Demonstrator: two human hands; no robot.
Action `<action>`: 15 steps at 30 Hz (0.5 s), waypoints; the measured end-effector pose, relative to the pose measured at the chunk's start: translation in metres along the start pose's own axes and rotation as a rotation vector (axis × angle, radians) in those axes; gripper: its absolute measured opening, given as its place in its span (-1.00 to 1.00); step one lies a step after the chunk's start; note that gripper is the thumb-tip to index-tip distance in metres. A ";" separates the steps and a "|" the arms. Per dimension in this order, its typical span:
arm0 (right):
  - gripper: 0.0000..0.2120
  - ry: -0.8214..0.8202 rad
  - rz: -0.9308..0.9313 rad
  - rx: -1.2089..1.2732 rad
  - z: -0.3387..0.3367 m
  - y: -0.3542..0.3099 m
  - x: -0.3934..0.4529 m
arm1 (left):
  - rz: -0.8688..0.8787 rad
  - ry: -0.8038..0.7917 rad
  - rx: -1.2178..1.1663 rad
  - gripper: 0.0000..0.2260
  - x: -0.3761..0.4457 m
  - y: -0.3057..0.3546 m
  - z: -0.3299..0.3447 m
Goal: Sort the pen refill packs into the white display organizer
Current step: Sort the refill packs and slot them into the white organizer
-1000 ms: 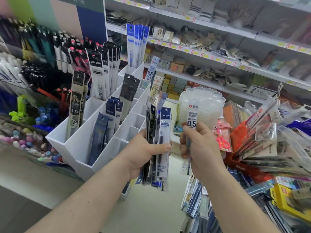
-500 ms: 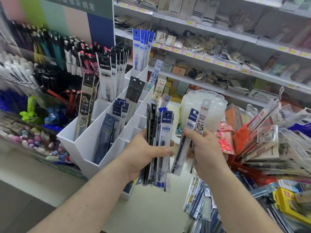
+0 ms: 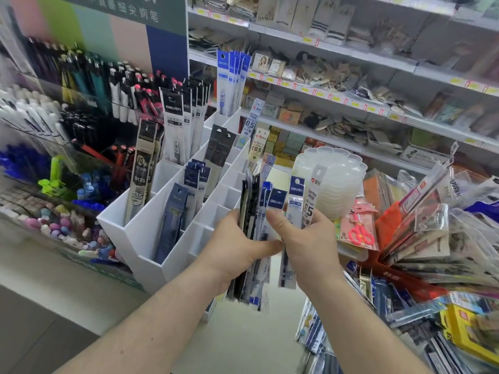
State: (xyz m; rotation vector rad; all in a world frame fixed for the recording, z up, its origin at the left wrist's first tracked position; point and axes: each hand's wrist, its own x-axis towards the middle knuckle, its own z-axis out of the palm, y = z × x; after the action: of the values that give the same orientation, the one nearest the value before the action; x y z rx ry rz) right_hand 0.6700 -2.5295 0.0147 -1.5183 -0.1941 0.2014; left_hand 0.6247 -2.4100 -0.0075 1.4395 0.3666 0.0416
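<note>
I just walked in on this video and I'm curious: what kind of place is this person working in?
Most likely a stationery shop. Shelves with yellow price tags line the wall, pens stand in racks, and a white display organizer holds pen refill packs.

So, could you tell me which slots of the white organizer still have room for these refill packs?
The white organizer looks free in its narrow right-hand column of compartments, bordered by the dark-blue packs and the left hand. The rear slots are crowded with black-headed packs and tall blue packs.
</note>
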 end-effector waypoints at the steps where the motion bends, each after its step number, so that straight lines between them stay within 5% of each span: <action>1: -0.86 0.007 0.004 -0.018 0.001 0.001 0.001 | 0.003 -0.011 0.004 -0.57 0.000 -0.001 0.001; 15: -0.80 0.101 0.184 0.107 0.001 0.010 0.018 | -0.122 -0.059 -0.204 -0.59 0.002 -0.009 -0.017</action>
State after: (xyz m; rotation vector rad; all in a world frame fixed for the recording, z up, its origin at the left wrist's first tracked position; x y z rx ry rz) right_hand 0.6871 -2.5234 0.0045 -1.4358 0.0370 0.2764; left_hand 0.6199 -2.3950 -0.0179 1.2127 0.3892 -0.0605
